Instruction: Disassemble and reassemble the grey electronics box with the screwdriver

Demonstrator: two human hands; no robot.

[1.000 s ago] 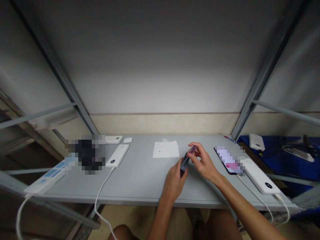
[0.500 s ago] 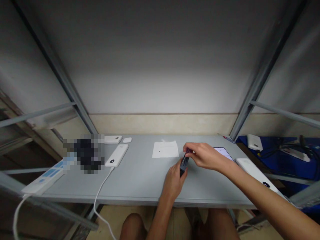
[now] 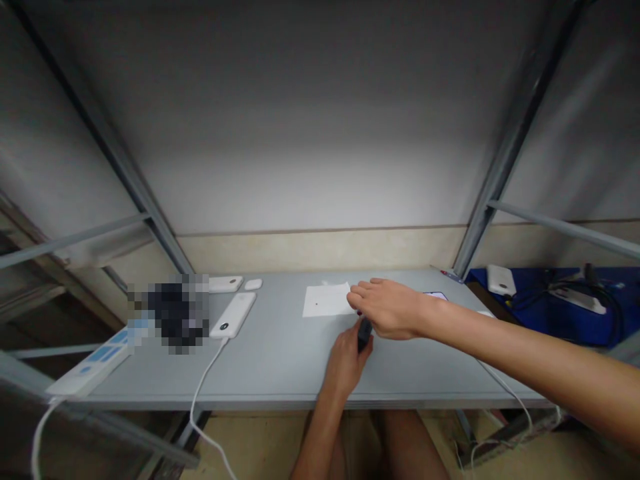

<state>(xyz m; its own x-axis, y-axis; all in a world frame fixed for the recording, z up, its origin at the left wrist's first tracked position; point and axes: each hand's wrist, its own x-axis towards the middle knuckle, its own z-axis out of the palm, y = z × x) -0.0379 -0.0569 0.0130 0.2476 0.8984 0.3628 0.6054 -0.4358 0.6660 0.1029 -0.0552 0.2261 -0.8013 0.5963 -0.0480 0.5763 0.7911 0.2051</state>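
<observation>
Right hand [image 3: 390, 308] swung leftward, fingers together, lying at 2 o'clock of the dark device [image 3: 365, 334]; any pinch cannot be told. Left hand [image 3: 345, 365] curled, gripping that device, with a paper sheet [image 3: 327, 300] at its 11 o'clock.

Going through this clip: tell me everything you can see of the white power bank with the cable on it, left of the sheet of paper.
The white power bank lies flat on the grey table, a long, slim slab with rounded corners and a smooth, plastic-looking face, angled with its far end to the right. A small round black mark sits near its near end, where a white cable leaves and runs down over the table edge. Neither the left hand nor the right hand touches it.
</observation>
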